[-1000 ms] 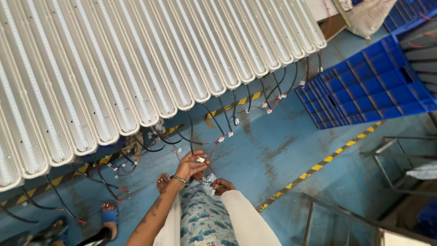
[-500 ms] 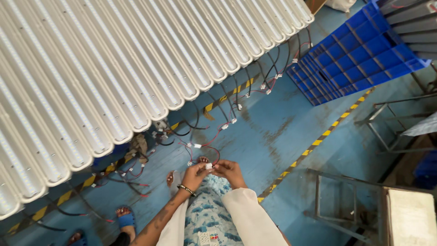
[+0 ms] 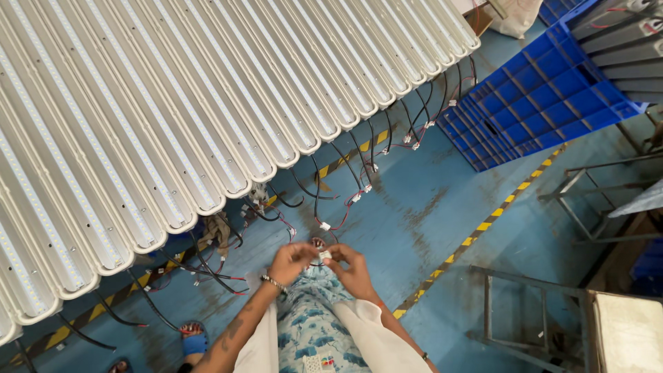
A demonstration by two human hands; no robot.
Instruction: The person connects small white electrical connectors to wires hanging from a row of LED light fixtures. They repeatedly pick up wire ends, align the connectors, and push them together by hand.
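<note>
My left hand [image 3: 290, 262] and my right hand [image 3: 353, 271] meet in front of me, both pinching a small white wire connector [image 3: 324, 255] with thin red and black leads. A bracelet sits on my left wrist. Just above the hands, a row of long white LED light fixtures [image 3: 207, 103] lies side by side. Black cables [image 3: 314, 186] with white plugs hang from their near ends over the blue floor [image 3: 414, 214].
A stack of blue plastic pallets [image 3: 539, 103] stands at the upper right. Grey metal frames [image 3: 525, 311] stand at the right and lower right. A yellow and black striped line [image 3: 476, 231] crosses the floor. A foot in a blue sandal [image 3: 195, 340] shows at lower left.
The view has shifted, so the fixtures and pallets sit differently in frame. My hands have come closer together on the connector, from a loose hold to a two-handed pinch.
</note>
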